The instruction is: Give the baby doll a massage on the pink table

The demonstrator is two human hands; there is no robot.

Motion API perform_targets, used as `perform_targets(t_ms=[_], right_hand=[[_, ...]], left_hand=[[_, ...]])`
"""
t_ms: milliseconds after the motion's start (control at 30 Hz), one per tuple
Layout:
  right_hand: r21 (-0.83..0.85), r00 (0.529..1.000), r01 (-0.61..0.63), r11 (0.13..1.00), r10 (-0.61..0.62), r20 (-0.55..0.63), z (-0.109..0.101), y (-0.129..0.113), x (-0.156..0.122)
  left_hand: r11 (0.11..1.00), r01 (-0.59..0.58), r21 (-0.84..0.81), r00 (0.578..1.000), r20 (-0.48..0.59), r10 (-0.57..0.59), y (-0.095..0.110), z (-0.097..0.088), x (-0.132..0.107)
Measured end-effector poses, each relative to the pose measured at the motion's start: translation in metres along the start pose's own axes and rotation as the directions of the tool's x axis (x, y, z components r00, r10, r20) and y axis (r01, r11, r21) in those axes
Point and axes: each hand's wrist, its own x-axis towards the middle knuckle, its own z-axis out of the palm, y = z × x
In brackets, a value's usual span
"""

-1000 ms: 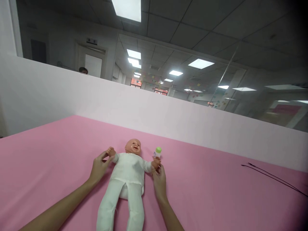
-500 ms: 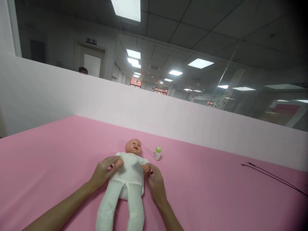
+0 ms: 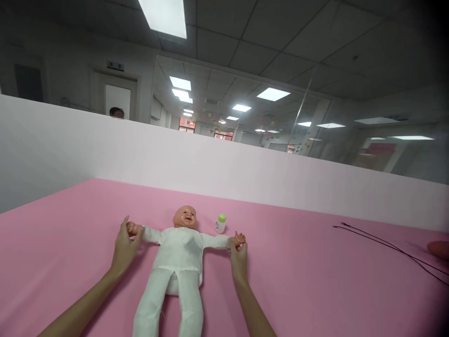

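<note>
A baby doll [image 3: 178, 250] in a white cloth suit lies face up on the pink surface, its arms stretched out to both sides. Its head [image 3: 185, 216] points away from me and its legs come toward me. My left hand [image 3: 124, 245] is closed around the doll's hand on the left side. On the other side, my right hand [image 3: 239, 260] pinches the doll's other arm at the wrist, with the doll's small fingers showing above mine. Just beyond that arm stands a small clear bottle with a green cap [image 3: 220, 223].
The pink surface [image 3: 298, 271] is bordered at the back by a low white wall [image 3: 210, 161]. Thin black cables [image 3: 379, 241] lie at the right, near a reddish-brown rounded object [image 3: 438, 249] at the frame edge. Part of a person's head [image 3: 117, 112] shows beyond the wall.
Both my hands have moved apart, drawing the doll's arms from beside its body out to the sides. The view has shifted slightly, and the reddish-brown object has come into sight at the right.
</note>
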Motion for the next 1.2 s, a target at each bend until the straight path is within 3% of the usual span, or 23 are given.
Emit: perform_targets(t_ms=[100,200,267,400,567,667,733,800,867,900,1000,1100,1200], right_hand=[[-0.143,0.994,-0.063,0.988,0.049,-0.096,-0.016,0.01,0.017],[-0.354,0.999,0.004,0.935,-0.019,-0.039,-0.021,0.015,0.021],[-0.432,0.998,0.06,0.9,-0.063,0.008,-0.022,0.017,0.019],[-0.495,0.992,0.118,0.861,-0.126,0.018,-0.024,0.018,0.015],[-0.657,0.977,0.181,0.732,-0.21,0.036,-0.029,0.02,0.01],[-0.619,0.954,0.253,0.744,-0.298,0.031,-0.027,0.021,0.009],[-0.557,0.924,0.342,0.757,-0.378,0.053,-0.023,0.02,0.008],[-0.484,0.892,0.427,0.763,-0.442,0.091,-0.017,0.017,0.006],[-0.428,0.872,0.478,0.767,-0.474,0.124,-0.01,0.012,0.001],[-0.413,0.867,0.489,0.768,-0.481,0.133,-0.007,0.008,0.0],[-0.411,0.868,0.493,0.767,-0.47,0.163,0.002,-0.004,0.0],[-0.452,0.886,0.463,0.763,-0.405,0.223,0.008,-0.016,0.015],[-0.502,0.864,0.504,0.703,-0.406,0.298,0.016,-0.022,0.039]], left_hand=[[0.966,0.021,0.259,0.998,0.048,-0.035,-0.013,-0.01,0.013],[0.835,0.08,0.544,0.989,0.06,-0.134,-0.02,-0.014,0.017],[0.759,0.108,0.642,0.984,0.04,-0.173,-0.022,-0.013,0.016],[0.707,0.071,0.703,0.995,0.001,-0.101,-0.026,-0.009,0.01],[0.712,0.06,0.7,0.998,-0.043,-0.041,-0.028,-0.008,0.006],[0.787,-0.024,0.616,0.996,-0.055,0.073,-0.006,-0.007,0.003],[0.859,-0.216,0.464,0.971,0.01,0.239,0.024,0.0,-0.003],[0.898,-0.398,0.187,0.917,0.11,0.383,0.063,0.019,-0.013],[0.904,-0.414,-0.103,0.873,0.235,0.427,0.104,0.049,-0.025],[0.908,-0.353,-0.223,0.864,0.294,0.408,0.121,0.068,-0.03],[0.894,0.022,-0.448,0.829,0.508,0.233,0.157,0.133,-0.039],[0.779,0.437,-0.45,0.758,0.65,-0.05,0.166,0.192,-0.035],[0.694,0.586,-0.419,0.719,0.664,-0.207,0.161,0.236,-0.027]])
